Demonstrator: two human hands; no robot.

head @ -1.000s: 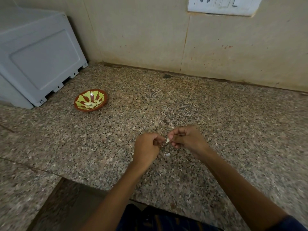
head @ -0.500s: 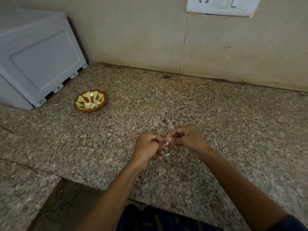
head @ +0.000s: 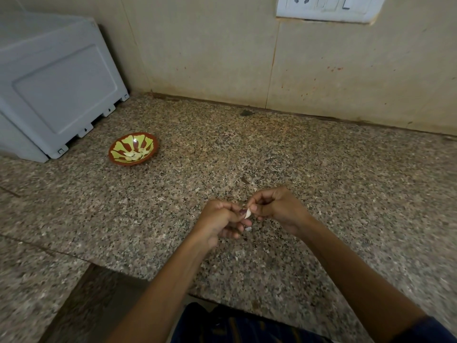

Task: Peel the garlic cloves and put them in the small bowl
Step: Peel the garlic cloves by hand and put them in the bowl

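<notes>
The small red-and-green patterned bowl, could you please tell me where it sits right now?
In the head view, the small red-and-green patterned bowl sits on the speckled granite counter, far left, beside the grey-white appliance.

Showing speckled brown, grey and black across the granite countertop (head: pixel 309 169), with one dark spot near the back edge. Sitting at left of centre, small bowl (head: pixel 133 149): reddish-brown rim and outside, yellow-green petal pattern on red-brown inside, pale cloves lying in the middle. Showing plain pale grey on the appliance (head: pixel 57 87) at upper left. Running dull beige over the wall tiles (head: pixel 210 50), flecked with small reddish spots toward the right. Showing white on the switch plate (head: pixel 326 7) at the top edge. Showing whitish with a purple tinge on the garlic clove (head: pixel 247 213) at lower centre. Showing dark blue with faint stripes on the clothing (head: pixel 247 325) at the bottom edge.
</notes>
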